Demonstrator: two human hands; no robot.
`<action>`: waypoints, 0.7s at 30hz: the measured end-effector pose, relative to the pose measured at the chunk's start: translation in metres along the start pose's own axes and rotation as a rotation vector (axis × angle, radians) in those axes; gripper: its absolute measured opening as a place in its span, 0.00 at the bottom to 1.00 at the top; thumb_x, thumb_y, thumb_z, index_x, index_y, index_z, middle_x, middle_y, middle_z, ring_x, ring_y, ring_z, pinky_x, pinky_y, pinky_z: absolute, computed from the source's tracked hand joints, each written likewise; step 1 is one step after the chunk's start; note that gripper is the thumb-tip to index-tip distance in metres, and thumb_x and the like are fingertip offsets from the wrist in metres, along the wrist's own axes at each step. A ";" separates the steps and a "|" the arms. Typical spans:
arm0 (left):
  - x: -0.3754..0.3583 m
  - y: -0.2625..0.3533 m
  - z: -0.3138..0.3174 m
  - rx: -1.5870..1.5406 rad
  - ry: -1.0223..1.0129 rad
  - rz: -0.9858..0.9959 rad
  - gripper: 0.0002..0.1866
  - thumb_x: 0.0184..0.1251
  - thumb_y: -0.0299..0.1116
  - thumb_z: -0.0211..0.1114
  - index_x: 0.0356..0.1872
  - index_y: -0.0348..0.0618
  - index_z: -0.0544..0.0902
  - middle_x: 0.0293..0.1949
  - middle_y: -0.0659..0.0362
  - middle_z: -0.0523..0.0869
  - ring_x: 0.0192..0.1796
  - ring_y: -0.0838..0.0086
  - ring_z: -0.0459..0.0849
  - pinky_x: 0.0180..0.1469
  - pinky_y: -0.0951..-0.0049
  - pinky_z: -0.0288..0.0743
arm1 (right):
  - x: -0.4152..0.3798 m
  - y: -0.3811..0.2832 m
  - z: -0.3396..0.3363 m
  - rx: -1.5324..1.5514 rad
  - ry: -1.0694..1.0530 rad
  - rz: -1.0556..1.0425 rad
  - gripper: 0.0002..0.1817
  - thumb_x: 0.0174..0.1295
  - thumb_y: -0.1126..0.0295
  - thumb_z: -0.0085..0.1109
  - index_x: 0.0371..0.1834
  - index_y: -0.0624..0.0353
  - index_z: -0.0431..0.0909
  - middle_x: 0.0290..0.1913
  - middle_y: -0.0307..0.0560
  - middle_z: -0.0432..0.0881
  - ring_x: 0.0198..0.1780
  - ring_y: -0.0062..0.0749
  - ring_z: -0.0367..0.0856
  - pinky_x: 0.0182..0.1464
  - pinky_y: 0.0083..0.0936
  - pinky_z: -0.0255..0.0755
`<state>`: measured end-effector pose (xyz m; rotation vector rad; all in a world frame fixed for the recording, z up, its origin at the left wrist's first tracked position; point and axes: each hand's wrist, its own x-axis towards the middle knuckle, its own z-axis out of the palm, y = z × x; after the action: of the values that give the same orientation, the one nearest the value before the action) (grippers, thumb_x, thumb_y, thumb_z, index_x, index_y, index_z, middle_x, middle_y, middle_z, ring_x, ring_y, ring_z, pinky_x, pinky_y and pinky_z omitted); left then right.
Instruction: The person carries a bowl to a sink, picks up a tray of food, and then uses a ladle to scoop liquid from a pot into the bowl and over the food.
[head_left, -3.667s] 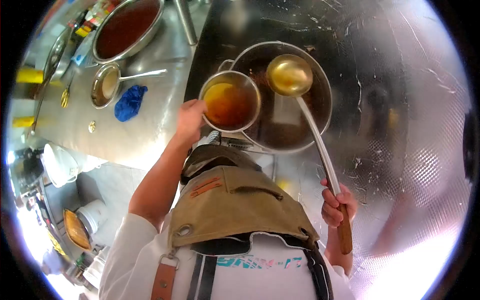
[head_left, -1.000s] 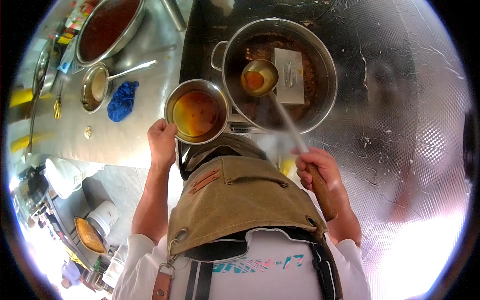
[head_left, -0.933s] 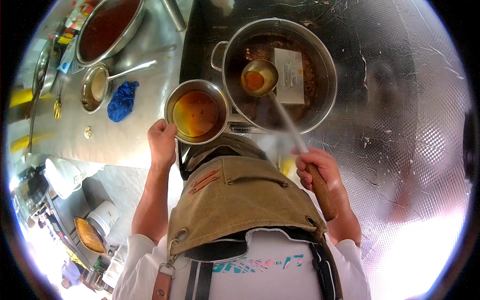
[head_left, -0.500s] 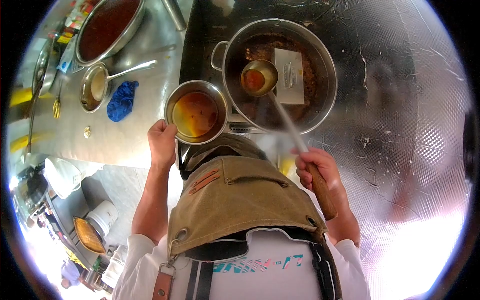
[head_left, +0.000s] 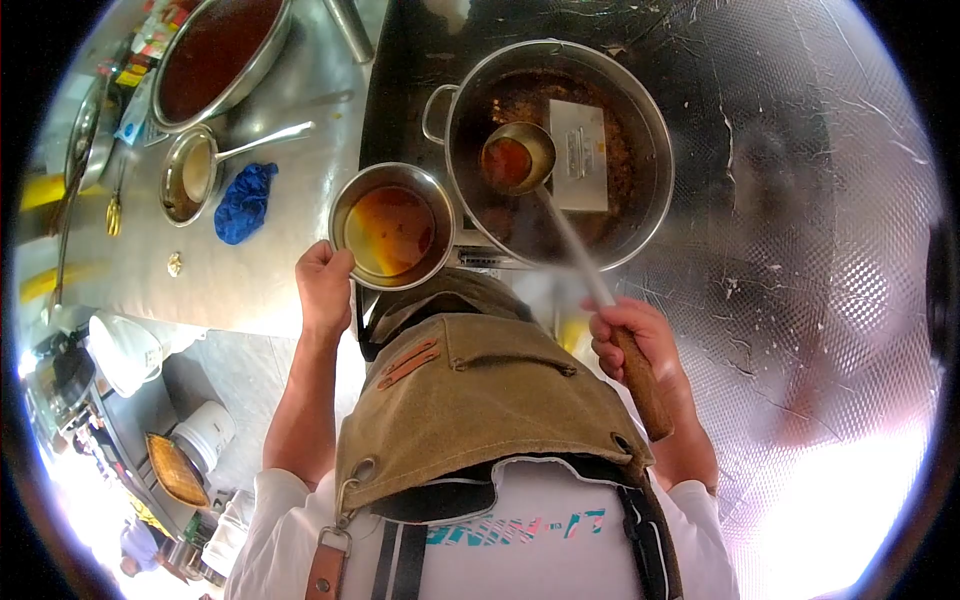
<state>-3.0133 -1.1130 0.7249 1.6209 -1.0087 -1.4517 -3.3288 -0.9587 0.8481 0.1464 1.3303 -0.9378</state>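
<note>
My left hand is closed at the lower left rim of a round metal pot, which holds reddish-yellow liquid. With my right hand I grip the wooden handle of a ladle. Its bowl, with a little reddish liquid inside, hangs over the large steel pot. Dark brown bits and liquid lie at the bottom of that pot, and a pale rectangular plate shows within its rim.
On the steel counter at left are a blue cloth, a small strainer bowl with a long handle, and a big basin of dark red liquid. Buckets and a distant person show at lower left.
</note>
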 end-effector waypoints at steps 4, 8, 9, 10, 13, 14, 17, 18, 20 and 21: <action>-0.001 0.001 0.001 0.013 0.008 -0.010 0.14 0.51 0.20 0.56 0.13 0.44 0.63 0.17 0.69 0.62 0.22 0.85 0.57 0.22 0.78 0.51 | 0.002 0.001 -0.004 -0.019 -0.013 0.010 0.16 0.60 0.68 0.51 0.48 0.65 0.73 0.24 0.41 0.72 0.15 0.23 0.68 0.12 0.21 0.60; 0.001 -0.002 0.001 0.005 0.011 -0.001 0.14 0.51 0.19 0.56 0.13 0.44 0.63 0.17 0.69 0.62 0.22 0.85 0.57 0.22 0.78 0.51 | 0.002 -0.001 -0.004 0.022 -0.010 0.032 0.16 0.60 0.68 0.51 0.48 0.65 0.73 0.24 0.40 0.72 0.15 0.22 0.68 0.12 0.20 0.59; 0.001 -0.001 0.001 0.004 0.010 -0.003 0.14 0.51 0.19 0.56 0.13 0.44 0.63 0.17 0.69 0.62 0.22 0.85 0.57 0.22 0.78 0.51 | 0.001 -0.001 -0.004 0.038 -0.009 0.043 0.15 0.61 0.68 0.51 0.48 0.65 0.73 0.24 0.40 0.72 0.15 0.22 0.67 0.12 0.20 0.59; 0.000 -0.001 0.001 0.004 0.010 -0.005 0.14 0.51 0.19 0.56 0.13 0.44 0.63 0.17 0.69 0.62 0.22 0.85 0.57 0.22 0.78 0.51 | 0.002 -0.001 -0.005 0.066 -0.033 0.050 0.16 0.61 0.68 0.50 0.49 0.65 0.72 0.24 0.40 0.72 0.15 0.22 0.67 0.12 0.19 0.59; 0.000 -0.001 0.002 -0.009 0.006 0.004 0.14 0.50 0.19 0.56 0.13 0.44 0.63 0.17 0.69 0.62 0.22 0.85 0.57 0.22 0.78 0.51 | 0.005 0.001 -0.014 0.173 -0.121 0.071 0.17 0.62 0.68 0.49 0.50 0.66 0.71 0.24 0.40 0.70 0.15 0.21 0.66 0.11 0.17 0.58; 0.000 -0.001 0.002 -0.016 0.004 0.009 0.14 0.50 0.19 0.56 0.13 0.44 0.63 0.17 0.69 0.62 0.22 0.85 0.57 0.22 0.78 0.51 | 0.006 0.003 -0.019 0.225 -0.161 0.078 0.17 0.62 0.68 0.48 0.51 0.67 0.70 0.24 0.39 0.69 0.14 0.21 0.66 0.11 0.17 0.58; 0.000 0.003 0.004 0.010 0.004 0.028 0.13 0.50 0.20 0.56 0.12 0.43 0.63 0.16 0.69 0.62 0.22 0.85 0.58 0.22 0.78 0.52 | 0.001 0.006 -0.029 0.404 -0.266 0.094 0.19 0.62 0.68 0.46 0.53 0.70 0.67 0.24 0.39 0.67 0.14 0.20 0.66 0.10 0.17 0.61; 0.000 0.006 0.004 0.035 -0.006 0.049 0.13 0.50 0.21 0.56 0.12 0.43 0.63 0.16 0.69 0.63 0.22 0.85 0.58 0.22 0.78 0.52 | -0.002 0.007 -0.031 0.467 -0.300 0.097 0.20 0.62 0.68 0.45 0.54 0.71 0.65 0.24 0.40 0.66 0.14 0.20 0.66 0.10 0.18 0.62; 0.002 0.010 0.005 0.087 -0.029 0.090 0.13 0.51 0.22 0.56 0.12 0.42 0.63 0.16 0.69 0.63 0.22 0.85 0.58 0.21 0.77 0.52 | -0.013 0.006 -0.032 0.542 -0.334 0.109 0.21 0.62 0.68 0.44 0.54 0.73 0.64 0.24 0.40 0.66 0.13 0.21 0.66 0.09 0.19 0.64; 0.004 0.012 0.006 0.104 -0.035 0.101 0.13 0.51 0.22 0.56 0.12 0.42 0.63 0.16 0.68 0.63 0.22 0.84 0.59 0.21 0.77 0.52 | -0.019 0.006 -0.033 0.579 -0.351 0.114 0.21 0.62 0.68 0.44 0.55 0.74 0.63 0.25 0.41 0.67 0.13 0.21 0.66 0.09 0.19 0.65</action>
<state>-3.0202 -1.1217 0.7340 1.5980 -1.1870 -1.3840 -3.3486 -0.9256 0.8528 0.4734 0.6961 -1.1690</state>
